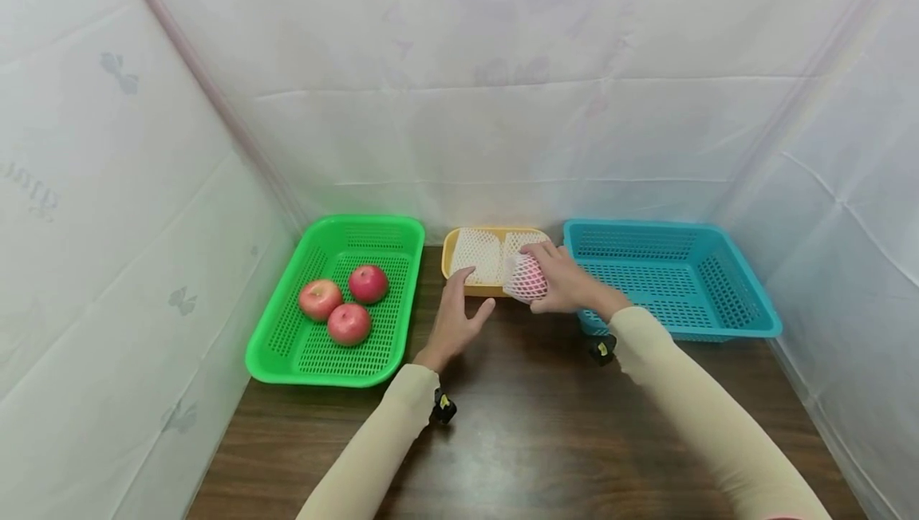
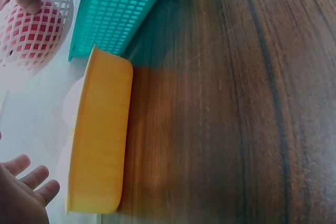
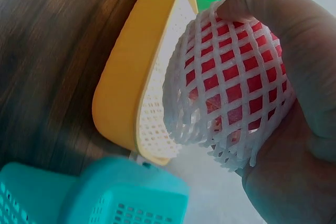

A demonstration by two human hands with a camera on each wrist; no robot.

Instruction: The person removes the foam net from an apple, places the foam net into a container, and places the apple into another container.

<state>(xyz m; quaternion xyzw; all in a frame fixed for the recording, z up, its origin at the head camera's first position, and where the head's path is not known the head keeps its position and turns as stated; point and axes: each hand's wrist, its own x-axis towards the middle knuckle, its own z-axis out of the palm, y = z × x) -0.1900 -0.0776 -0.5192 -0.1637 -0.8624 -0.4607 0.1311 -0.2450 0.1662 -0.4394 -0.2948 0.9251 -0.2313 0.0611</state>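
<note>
A red apple in a white foam net (image 1: 526,277) is gripped by my right hand (image 1: 563,279), just in front of the yellow basket (image 1: 484,291). In the right wrist view, the thumb presses on the netted apple (image 3: 231,77), and the mesh covers most of its skin. My left hand (image 1: 456,321) is held apart from it, fingers and thumb spread with nothing between them, near the basket's front left. Flat white foam nets (image 1: 479,255) lie in the yellow basket.
To the left, a green basket (image 1: 326,380) holds three bare apples (image 1: 349,324). A blue basket (image 1: 739,289) stands on the right, close to my right wrist. White sheeting (image 1: 431,137) encloses the brown wooden table (image 1: 531,424) at the back and sides.
</note>
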